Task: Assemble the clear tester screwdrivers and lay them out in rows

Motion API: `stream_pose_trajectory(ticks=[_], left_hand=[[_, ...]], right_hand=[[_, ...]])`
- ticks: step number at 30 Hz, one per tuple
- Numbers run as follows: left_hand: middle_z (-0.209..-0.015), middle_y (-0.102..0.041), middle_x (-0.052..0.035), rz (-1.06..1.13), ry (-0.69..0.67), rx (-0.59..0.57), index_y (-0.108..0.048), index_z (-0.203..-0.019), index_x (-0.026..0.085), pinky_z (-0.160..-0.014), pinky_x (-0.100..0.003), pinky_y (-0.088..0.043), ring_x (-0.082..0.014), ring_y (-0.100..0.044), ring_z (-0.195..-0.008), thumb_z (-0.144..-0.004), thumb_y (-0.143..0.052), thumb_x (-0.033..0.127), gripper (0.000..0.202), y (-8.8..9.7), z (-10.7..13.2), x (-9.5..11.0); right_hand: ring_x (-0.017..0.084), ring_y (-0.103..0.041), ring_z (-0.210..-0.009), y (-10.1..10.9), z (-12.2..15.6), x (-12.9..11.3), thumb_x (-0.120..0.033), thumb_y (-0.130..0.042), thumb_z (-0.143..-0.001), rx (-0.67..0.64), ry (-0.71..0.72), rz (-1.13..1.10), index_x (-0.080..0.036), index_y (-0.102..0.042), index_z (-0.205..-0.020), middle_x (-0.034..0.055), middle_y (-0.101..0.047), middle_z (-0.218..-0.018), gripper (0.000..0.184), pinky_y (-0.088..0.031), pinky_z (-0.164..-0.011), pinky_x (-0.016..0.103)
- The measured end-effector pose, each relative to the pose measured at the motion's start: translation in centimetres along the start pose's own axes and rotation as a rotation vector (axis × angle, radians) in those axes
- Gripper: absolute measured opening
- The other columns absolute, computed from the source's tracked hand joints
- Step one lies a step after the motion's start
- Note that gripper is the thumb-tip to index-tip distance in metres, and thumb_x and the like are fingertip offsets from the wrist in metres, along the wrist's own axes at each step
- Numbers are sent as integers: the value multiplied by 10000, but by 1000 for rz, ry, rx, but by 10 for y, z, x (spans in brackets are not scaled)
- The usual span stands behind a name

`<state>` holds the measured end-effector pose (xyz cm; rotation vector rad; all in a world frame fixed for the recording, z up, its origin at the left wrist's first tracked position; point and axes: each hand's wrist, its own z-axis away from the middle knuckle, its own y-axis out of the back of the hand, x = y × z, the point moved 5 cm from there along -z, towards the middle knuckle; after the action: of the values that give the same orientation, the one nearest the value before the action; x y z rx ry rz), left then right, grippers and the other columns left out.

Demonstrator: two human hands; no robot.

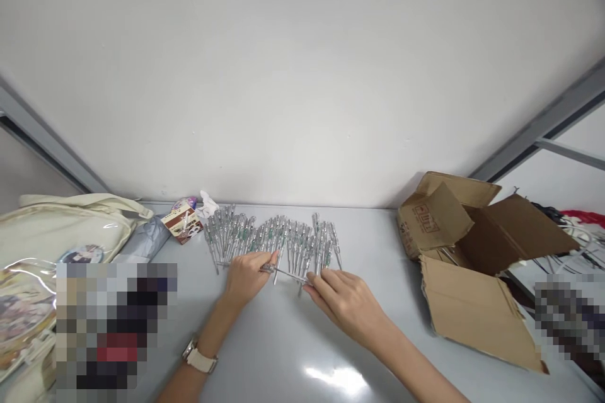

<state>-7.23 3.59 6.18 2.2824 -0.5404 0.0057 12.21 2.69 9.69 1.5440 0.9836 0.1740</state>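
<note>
As I watch from beside the table, the person's left hand (pixel 248 277) pinches a single screwdriver-style voltage tester (pixel 286 273) between thumb and forefinger, holding it crosswise just above the tabletop. The right hand (pixel 347 302) is poised on the other side, its fingertips (pixel 309 283) at the tester's far end; whether they clench it or merely touch it, I cannot tell from here. Just beyond the hands, a long row of similar testers (pixel 274 242) lies side by side on the pale, glossy table (pixel 373 245), tips mostly toward the person, a few overlapping or askew. That row already spans much of the table's middle, with this one tester held apart from it. To its right, an open cardboard box (pixel 437 217) sits with its flaps splayed; its inside is mostly shadowed, so whether it holds more I cannot tell. To the left lie a cream tote bag (pixel 61 227), a grey pouch (pixel 146 240) and a small printed packet (pixel 182 223). A watch (pixel 201 356) circles the left wrist.
</note>
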Motion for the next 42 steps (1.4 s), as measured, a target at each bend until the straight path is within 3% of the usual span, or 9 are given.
stream_pose_trajectory(ticks=[2, 5, 8, 10, 13, 16, 22, 34, 42], left_hand=[[-452, -476, 48, -14, -15, 9, -484, -491, 178, -500, -265, -242, -76, -385, -432, -941, -542, 254, 460, 0, 1, 1], [-461, -488, 43, -28, -57, 17, -495, -503, 179, -509, -269, -251, -80, -407, -440, -938, -542, 235, 442, -1, 2, 4], [-467, -506, 38, -24, -73, 5, -508, -512, 179, -516, -265, -258, -82, -427, -447, -942, -535, 234, 435, -3, 4, 4], [-471, -515, 37, -35, -62, -12, -511, -516, 179, -513, -264, -256, -82, -433, -449, -943, -536, 246, 432, -5, 4, 3], [-461, -507, 42, -58, -38, -24, -494, -509, 176, -498, -263, -242, -78, -417, -435, -938, -549, 268, 442, -6, 5, 0], [-457, -504, 46, -53, -30, -16, -485, -506, 174, -492, -258, -242, -73, -412, -431, -934, -552, 268, 444, -6, 4, -1], [-456, -490, 49, -56, -31, 0, -476, -503, 174, -492, -257, -247, -72, -406, -431, -928, -552, 251, 438, -4, 5, 1], [-474, -519, 35, -33, 10, -79, -458, -510, 175, -509, -261, -226, -82, -429, -455, -938, -525, 285, 446, -9, 7, 1], [-590, -545, 45, 124, 79, -395, -484, -675, 200, -542, -248, -261, -107, -469, -537, -835, -585, 341, 235, -6, 3, 3]], right_hand=[[155, -530, -592, 1, -3, 6, -414, -412, -993, -44, -127, -173, -193, -692, -902, 48, -615, -719, 369, -354, -561, 281], [104, -395, -464, -8, -8, 18, -497, -454, -956, -303, -348, -598, -194, -712, -856, -20, -500, -558, 411, -307, -469, 247], [81, -289, -412, -14, -10, 21, -521, -467, -944, -485, -388, -805, -187, -737, -901, -51, -428, -502, 432, -245, -423, 234], [94, -380, -466, -9, -12, 20, -469, -467, -963, -390, -269, -672, -199, -740, -922, -27, -494, -554, 387, -298, -469, 236], [141, -523, -593, -1, -9, 8, -360, -418, -1001, -163, -47, -224, -192, -719, -1032, 41, -625, -726, 346, -376, -569, 268], [168, -558, -607, 2, -3, -4, -310, -373, -1019, -79, 50, 83, -170, -675, -1145, 71, -645, -780, 356, -384, -587, 290], [134, -575, -595, 5, -9, 7, -341, -372, -1026, -176, -170, -128, -197, -693, -829, 10, -647, -683, 403, -377, -576, 242], [161, -572, -642, 5, -4, 6, -310, -488, -988, -35, -41, 62, -222, -713, -1059, 36, -598, -795, 252, -393, -604, 259], [129, -563, -598, 3, 0, 11, -321, -507, -984, 22, -34, 62, -239, -706, -1060, 18, -576, -806, 228, -381, -560, 233]])
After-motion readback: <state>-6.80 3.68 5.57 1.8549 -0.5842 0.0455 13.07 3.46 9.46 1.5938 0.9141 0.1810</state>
